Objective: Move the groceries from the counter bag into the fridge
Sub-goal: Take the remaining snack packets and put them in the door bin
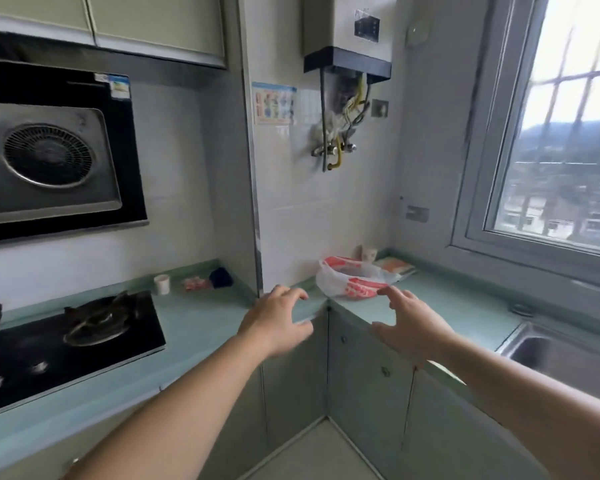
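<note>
Just past both grips, bag (354, 279) sitting on worktop (440, 306) corner. Left grip (276, 320) and right grip (411, 327) spread wide, holding nothing. Thin plastic, could probably tip and spill if grabbed lopsided.

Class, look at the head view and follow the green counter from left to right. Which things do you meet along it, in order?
Gas hob → white cup → red packet → dark blue object → red-and-white plastic bag → sink.
</note>
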`<state>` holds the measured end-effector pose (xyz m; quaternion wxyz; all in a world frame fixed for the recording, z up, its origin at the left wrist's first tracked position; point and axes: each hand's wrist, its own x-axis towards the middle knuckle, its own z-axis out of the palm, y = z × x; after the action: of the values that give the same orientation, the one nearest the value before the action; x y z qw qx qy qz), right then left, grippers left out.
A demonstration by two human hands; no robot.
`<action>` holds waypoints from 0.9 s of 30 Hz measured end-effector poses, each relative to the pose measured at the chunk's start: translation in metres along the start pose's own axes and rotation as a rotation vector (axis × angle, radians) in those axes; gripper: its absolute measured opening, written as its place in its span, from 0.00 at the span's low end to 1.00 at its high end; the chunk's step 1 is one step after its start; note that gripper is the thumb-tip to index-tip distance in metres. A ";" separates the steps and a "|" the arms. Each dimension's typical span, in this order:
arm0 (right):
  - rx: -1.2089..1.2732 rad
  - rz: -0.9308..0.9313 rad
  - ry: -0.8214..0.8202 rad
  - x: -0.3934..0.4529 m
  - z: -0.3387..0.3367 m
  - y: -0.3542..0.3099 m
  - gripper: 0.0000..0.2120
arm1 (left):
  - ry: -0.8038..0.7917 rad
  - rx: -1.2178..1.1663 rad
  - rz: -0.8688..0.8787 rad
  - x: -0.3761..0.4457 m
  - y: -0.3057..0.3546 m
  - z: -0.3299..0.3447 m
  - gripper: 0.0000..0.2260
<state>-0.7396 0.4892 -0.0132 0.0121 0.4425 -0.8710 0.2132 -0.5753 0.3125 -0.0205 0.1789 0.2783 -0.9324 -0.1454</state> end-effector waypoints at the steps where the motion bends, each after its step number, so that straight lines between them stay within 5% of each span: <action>1: 0.005 0.020 0.006 0.015 0.002 -0.002 0.32 | -0.008 -0.006 0.019 0.018 -0.006 0.002 0.22; 15: 0.042 0.161 0.045 0.174 0.042 0.046 0.24 | -0.100 -0.076 0.138 0.216 -0.045 0.065 0.20; 27: 0.260 0.186 0.055 0.336 0.065 0.159 0.16 | -0.128 -0.101 0.006 0.372 -0.020 0.127 0.16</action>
<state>-1.0559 0.2895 -0.0593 -0.0415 0.3519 -0.8725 0.3365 -0.9089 0.1057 -0.0478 0.1333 0.2563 -0.9343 -0.2089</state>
